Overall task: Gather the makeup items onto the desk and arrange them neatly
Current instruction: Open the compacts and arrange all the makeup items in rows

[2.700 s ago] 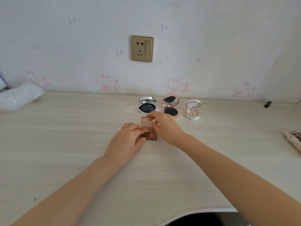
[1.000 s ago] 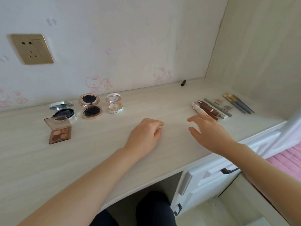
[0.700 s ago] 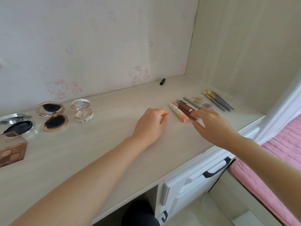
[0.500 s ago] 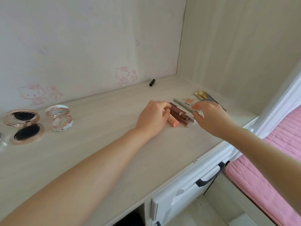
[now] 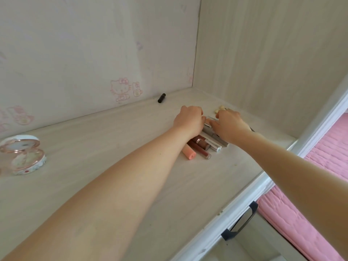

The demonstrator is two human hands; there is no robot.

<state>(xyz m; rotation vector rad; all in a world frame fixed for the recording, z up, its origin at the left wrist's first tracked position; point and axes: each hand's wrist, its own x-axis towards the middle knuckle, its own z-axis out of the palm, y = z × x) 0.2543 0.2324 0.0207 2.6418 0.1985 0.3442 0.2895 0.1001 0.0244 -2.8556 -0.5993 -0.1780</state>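
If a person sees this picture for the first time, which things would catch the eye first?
The left hand and right hand meet over a bundle of makeup tubes at the right end of the desk. An open floral compact sits at the far left, and a small black tube lies near the wall.

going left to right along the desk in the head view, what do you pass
open compact → black tube → left hand → right hand → pink bedding. The lip tubes overlap both hands, so they are left out.
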